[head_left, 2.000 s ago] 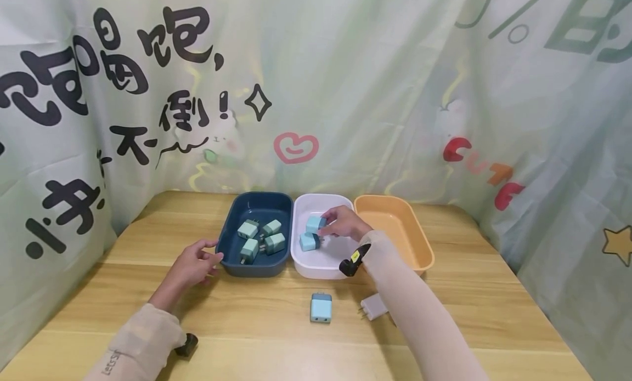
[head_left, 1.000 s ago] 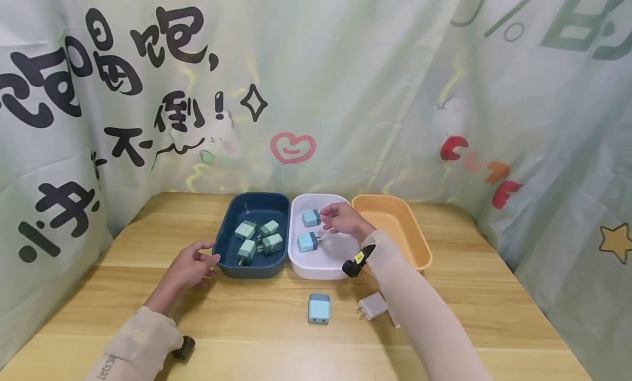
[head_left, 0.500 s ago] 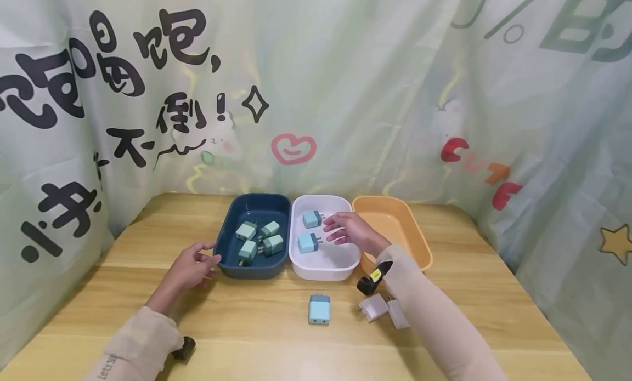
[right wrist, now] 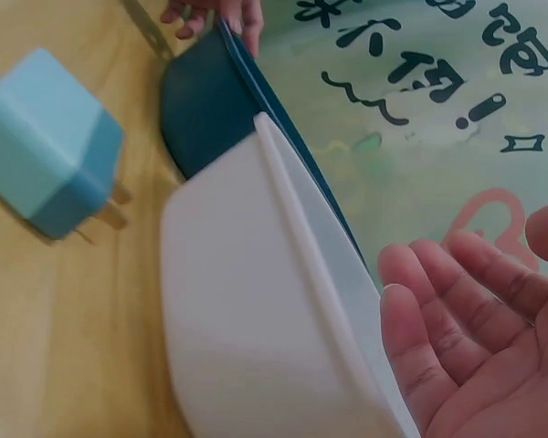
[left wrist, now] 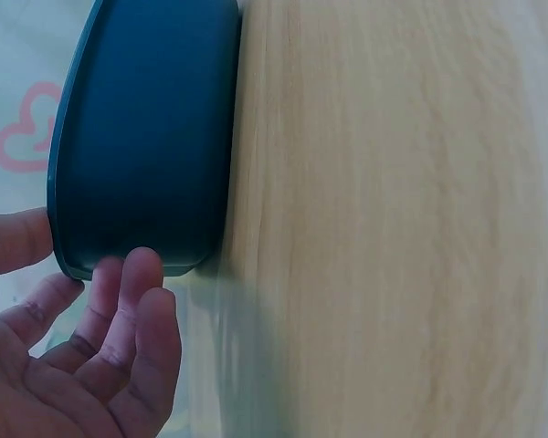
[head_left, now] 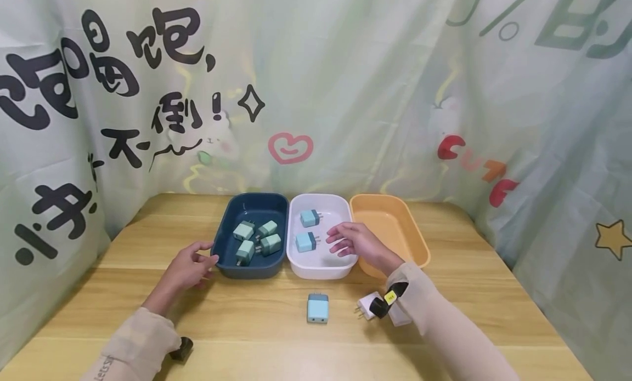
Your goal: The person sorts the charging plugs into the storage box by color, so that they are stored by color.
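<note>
Blue plugs (head_left: 306, 242), two of them, lie in the white tray (head_left: 321, 272) at the centre of the frame, just left of the fingertips of our right hand (head_left: 357, 243). We hold those fingers loosely bent over the tray, thumb well apart from them, as the right wrist view shows. Our left hand (head_left: 187, 266) touches the left rim of the navy tray (head_left: 249, 271) with thumb and fingers lightly bent and spaced.

Inside that navy tray, left of centre, we see four green plugs (head_left: 271, 244). The orange tray (head_left: 385, 216) stands right of the white one, partly behind our right hand. Toward the lower middle, a loose blue plug (head_left: 317, 308) lies on the table (head_left: 247, 326), prongs toward the white tray. To its right we find two white plugs (head_left: 366, 304), partly hidden by our right wrist's black camera (head_left: 379, 307) and sleeve (head_left: 444, 320). Across the upper frame hangs a pale green curtain (head_left: 345, 85) with black lettering at left and a pink heart (head_left: 291, 148) above the trays.
</note>
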Available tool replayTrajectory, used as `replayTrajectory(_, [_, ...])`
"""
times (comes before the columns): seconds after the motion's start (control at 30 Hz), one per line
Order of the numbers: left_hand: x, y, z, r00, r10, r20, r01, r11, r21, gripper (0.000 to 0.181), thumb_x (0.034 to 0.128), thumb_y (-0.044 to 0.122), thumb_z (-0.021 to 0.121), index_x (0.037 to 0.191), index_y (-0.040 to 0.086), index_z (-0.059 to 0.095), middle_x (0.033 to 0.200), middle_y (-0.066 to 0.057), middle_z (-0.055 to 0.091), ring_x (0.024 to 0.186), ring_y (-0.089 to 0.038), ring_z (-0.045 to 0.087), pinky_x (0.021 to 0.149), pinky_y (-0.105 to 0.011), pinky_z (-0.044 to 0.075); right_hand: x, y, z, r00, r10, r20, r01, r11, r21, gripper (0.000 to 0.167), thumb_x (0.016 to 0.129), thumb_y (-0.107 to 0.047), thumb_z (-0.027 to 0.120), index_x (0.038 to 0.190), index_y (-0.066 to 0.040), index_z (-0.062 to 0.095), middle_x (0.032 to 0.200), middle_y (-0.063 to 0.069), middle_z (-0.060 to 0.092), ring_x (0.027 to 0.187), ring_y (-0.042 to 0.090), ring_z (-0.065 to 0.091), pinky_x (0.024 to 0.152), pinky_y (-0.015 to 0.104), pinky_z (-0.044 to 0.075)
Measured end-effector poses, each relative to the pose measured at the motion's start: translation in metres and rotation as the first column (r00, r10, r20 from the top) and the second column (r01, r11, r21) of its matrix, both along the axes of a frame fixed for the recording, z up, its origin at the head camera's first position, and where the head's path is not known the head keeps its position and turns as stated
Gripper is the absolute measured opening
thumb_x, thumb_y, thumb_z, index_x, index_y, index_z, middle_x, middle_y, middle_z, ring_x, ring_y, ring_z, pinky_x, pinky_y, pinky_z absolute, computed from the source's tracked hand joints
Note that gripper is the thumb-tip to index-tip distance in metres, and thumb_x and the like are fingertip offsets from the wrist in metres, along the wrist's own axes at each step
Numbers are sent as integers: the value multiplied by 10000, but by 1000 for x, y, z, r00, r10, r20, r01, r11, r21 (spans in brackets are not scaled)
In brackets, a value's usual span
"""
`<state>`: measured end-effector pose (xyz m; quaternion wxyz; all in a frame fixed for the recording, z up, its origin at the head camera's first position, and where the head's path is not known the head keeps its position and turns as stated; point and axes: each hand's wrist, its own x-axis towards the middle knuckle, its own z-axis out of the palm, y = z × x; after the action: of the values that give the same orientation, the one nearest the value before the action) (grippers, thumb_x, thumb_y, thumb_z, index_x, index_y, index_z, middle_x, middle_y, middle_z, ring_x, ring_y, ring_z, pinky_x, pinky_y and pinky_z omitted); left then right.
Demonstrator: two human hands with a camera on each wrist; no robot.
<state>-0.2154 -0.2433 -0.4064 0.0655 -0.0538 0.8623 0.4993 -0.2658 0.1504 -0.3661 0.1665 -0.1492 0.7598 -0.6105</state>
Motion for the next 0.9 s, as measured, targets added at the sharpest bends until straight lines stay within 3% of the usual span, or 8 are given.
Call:
replayTrajectory(0.23, [0,1,1,1000,12,16,-12,1000,-13,528,996,247,559,1440,24,379,1086,-228,594,878,-277,656,663,-371,545,16,6,-7,997,71,-9,-71,992,-103,430,1051,-190,385,1186,207,479,1088,266,624,856,204,654,784,335,541])
replayTrajectory(0.57, [-1,1,0,999,19,29,-19,999,-28,528,995,253,560,1442,35,381,1083,-216,593,870,-257,652,665,-363,543,34,18,-17,981,190,-42,-195,968,-158,419,1043,-129,374,1197,257,430,1079,267,627,851,159,663,749,301,545])
replayTrajectory(0.73, [0,2,1,999,22,26,-21,999,-26,526,996,254,559,1441,36,381,1091,-223,594,863,-257,655,659,-363,543,41,21,-22,972,223,-77,-232,960,-155,398,1030,-111,404,1184,253,446,1063,242,642,865,163,662,796,352,548])
replayTrajectory(0.9, [0,2,1,1000,18,24,-18,1000,-17,530,995,249,563,1441,29,379,1077,-224,591,853,-258,655,652,-369,540,49,22,-28,966,245,-86,-253,963,-93,366,1027,-107,425,1169,221,501,1085,341,591,899,201,648,818,389,541])
